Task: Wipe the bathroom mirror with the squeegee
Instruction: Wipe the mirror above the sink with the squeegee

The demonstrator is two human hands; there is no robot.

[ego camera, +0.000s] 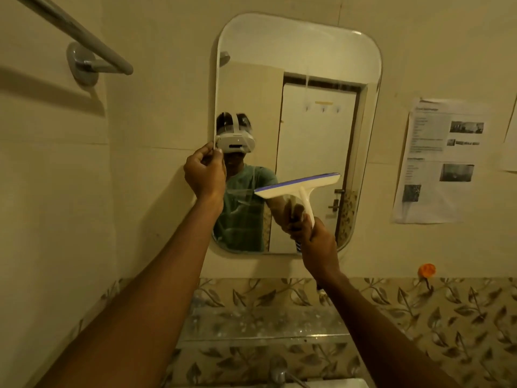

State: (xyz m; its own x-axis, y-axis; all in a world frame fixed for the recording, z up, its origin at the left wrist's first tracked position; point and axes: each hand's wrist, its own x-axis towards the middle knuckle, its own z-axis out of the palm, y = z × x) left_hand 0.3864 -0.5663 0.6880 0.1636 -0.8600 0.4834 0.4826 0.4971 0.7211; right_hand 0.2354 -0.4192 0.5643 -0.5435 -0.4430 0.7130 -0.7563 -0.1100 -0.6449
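Right hand [316,242] clamps the squeegee [299,187], blade tilted across the mirror [296,65]; left hand [205,175] pinches the mirror's left edge.

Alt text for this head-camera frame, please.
A person's right hand holds a white squeegee tilted against the lower half of a wall mirror while the left hand grips the mirror's left edge. A towel bar hangs upper left.

Plain cream walls [156,107] fill the room under dim yellowish light. A metal towel bar [84,40] sits at ten o'clock, printed paper sheets [439,161] at three o'clock, and a band of leaf-patterned tiles [419,317] runs across at six o'clock.
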